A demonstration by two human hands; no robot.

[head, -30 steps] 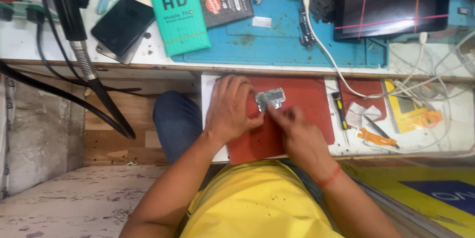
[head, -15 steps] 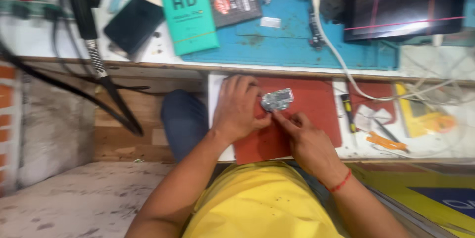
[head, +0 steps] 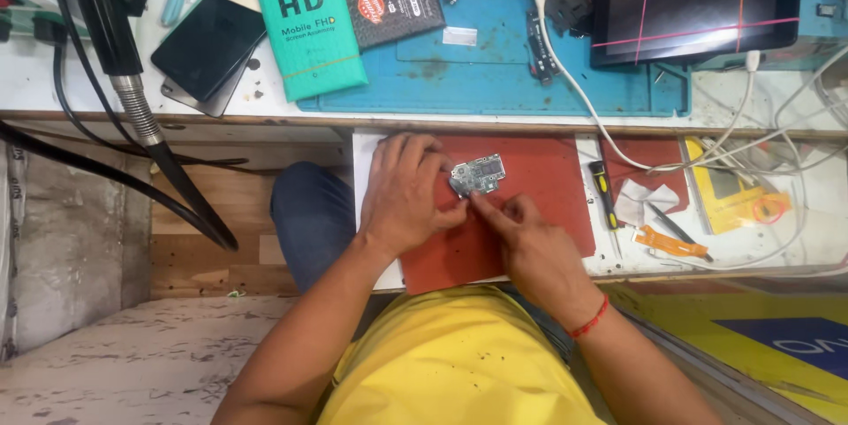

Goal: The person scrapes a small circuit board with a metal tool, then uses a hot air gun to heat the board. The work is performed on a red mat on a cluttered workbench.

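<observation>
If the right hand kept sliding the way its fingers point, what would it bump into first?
Probably the small circuit board: the right hand points up-left at it, fingertips about touching its lower edge. The left hand lies just beyond.

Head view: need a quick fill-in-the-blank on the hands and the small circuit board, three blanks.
1. Both hands, the left hand and the right hand, meet at the small grey circuit board, which lies on a ____ mat.
2. The right wrist wears a red ____.
3. The black-and-yellow screwdriver lies to the board's ____.

Missing words: red; band; right
</observation>
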